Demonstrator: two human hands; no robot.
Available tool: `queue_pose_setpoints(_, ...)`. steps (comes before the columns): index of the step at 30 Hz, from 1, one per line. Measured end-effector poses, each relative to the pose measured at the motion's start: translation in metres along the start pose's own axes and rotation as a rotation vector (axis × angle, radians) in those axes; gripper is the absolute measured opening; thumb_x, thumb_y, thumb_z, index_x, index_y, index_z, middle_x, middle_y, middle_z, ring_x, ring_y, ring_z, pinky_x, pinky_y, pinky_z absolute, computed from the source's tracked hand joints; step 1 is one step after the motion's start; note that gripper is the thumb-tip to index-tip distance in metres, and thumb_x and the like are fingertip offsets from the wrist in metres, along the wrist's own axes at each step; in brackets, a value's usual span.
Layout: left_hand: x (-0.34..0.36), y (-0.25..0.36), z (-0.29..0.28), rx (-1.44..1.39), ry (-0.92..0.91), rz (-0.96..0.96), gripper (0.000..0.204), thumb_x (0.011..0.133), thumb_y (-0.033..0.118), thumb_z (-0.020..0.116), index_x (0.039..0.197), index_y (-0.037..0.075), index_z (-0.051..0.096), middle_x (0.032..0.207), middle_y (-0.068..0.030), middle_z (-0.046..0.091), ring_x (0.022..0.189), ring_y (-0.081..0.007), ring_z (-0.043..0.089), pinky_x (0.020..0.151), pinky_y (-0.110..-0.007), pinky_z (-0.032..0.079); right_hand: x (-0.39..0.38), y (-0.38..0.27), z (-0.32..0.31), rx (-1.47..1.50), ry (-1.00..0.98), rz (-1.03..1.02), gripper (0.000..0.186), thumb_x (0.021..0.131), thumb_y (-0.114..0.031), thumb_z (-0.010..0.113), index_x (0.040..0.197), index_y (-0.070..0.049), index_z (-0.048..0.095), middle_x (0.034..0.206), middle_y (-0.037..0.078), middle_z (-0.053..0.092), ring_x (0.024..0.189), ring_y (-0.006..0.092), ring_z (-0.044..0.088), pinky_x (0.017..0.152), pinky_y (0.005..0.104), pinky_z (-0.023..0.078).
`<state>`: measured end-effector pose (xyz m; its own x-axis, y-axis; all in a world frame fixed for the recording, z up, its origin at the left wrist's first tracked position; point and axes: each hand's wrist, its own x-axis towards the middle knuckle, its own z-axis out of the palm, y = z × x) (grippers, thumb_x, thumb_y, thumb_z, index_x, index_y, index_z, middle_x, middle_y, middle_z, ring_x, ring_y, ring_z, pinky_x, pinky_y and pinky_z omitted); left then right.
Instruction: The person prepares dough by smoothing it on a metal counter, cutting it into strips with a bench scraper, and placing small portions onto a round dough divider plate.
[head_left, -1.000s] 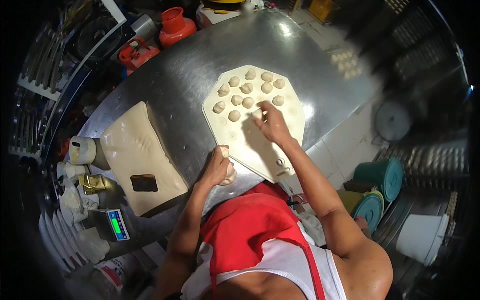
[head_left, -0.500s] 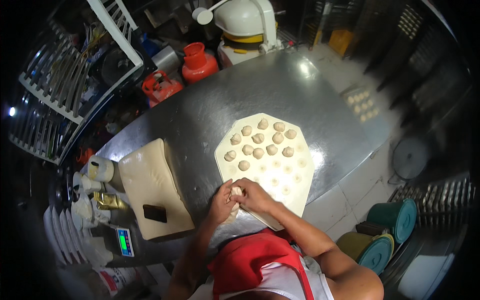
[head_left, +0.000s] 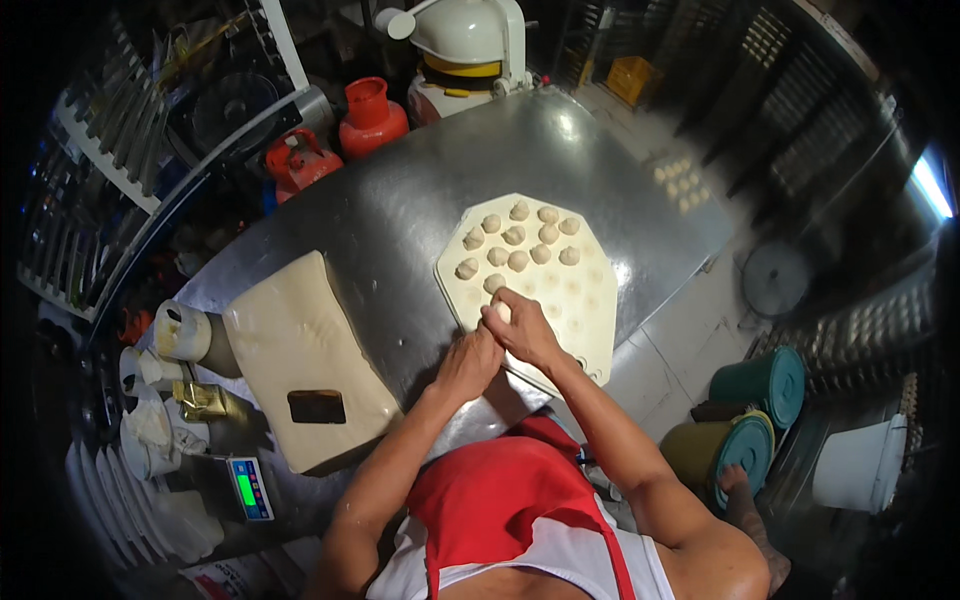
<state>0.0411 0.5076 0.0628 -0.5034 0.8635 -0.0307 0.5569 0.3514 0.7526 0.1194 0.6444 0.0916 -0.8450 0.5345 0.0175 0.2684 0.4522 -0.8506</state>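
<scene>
A bit of pale dough [head_left: 502, 312] shows between my two hands, which meet at the near left edge of a cream octagonal tray [head_left: 592, 300]. My right hand [head_left: 528, 330] pinches this dough between thumb and fingers. My left hand [head_left: 470, 360] is closed, its back turned up; dough shows at its fingertips, while the palm is hidden. Several small dough balls [head_left: 513, 235] sit in rows on the far part of the tray. One dough ball [head_left: 494, 284] lies just beyond my right fingers. Shallow round marks cover the tray's nearer right part.
On the steel table [head_left: 390, 200], a large pale slab [head_left: 285, 340] bears a dark phone-like rectangle [head_left: 316, 406]. Left of it stand a lit digital scale [head_left: 250, 488] and a white tub [head_left: 182, 332]. Another person's hand [head_left: 734, 478] is at a lidded bucket [head_left: 748, 455] on the right.
Both hands have moved up and right, onto the tray's near edge, and the right one reaches close to the nearest dough ball. The view has shifted; another person's arm has appeared at right.
</scene>
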Motion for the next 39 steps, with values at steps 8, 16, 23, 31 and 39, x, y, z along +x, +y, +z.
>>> queue_pose_setpoints(8,0.014,-0.125,0.055,-0.101,0.094,-0.125,0.019,0.099,0.015,0.057,0.110,0.000,0.059,0.091,-0.0311,0.069,0.099,-0.0540,0.068,0.080,-0.053,0.054,-0.033,-0.038,0.031,0.191,-0.405,-0.116,0.023,0.099,-0.027,0.071,0.110,-0.006,0.070,0.101,0.013,0.072,0.094,0.0281,0.070,0.090,0.0405,0.055)
queue_pose_setpoints(16,0.007,-0.049,0.041,-0.338,-0.091,-0.389,0.047,0.099,0.012,0.062,0.141,0.003,0.044,0.129,-0.0330,0.060,0.115,-0.0443,0.064,0.099,-0.051,0.048,0.056,0.119,-0.047,-0.076,-0.084,0.121,0.035,0.091,-0.020,0.079,0.118,-0.002,0.065,0.106,0.023,0.067,0.099,0.0403,0.069,0.085,0.0504,0.056)
queue_pose_setpoints(23,0.002,-0.051,0.043,-0.487,-0.168,-0.436,0.073,0.096,0.003,0.064,0.163,0.000,0.035,0.140,-0.0310,0.058,0.128,-0.0414,0.062,0.114,-0.044,0.046,0.048,0.097,-0.041,0.024,-0.250,0.250,0.039,0.095,-0.037,0.079,0.122,-0.008,0.075,0.110,0.019,0.070,0.102,0.0375,0.071,0.088,0.0475,0.057)
queue_pose_setpoints(31,-0.018,-0.060,0.053,-0.696,0.024,-0.289,0.048,0.106,0.010,0.061,0.152,0.003,0.050,0.123,-0.0057,0.066,0.105,-0.0104,0.061,0.092,-0.032,0.053,0.013,0.039,-0.016,0.205,-0.453,-0.041,0.025,0.096,-0.014,0.076,0.118,-0.004,0.069,0.106,0.014,0.070,0.093,0.0262,0.070,0.084,0.0391,0.056)
queue_pose_setpoints(39,-0.022,-0.014,0.011,-0.354,-0.120,-0.154,0.039,0.111,0.033,0.055,0.114,-0.004,0.063,0.094,-0.0209,0.074,0.076,-0.0385,0.073,0.072,-0.049,0.055,-0.022,0.014,-0.019,-0.159,-0.299,0.145,0.052,0.099,-0.048,0.070,0.115,0.002,0.068,0.103,0.029,0.076,0.098,0.0385,0.075,0.086,0.0438,0.057)
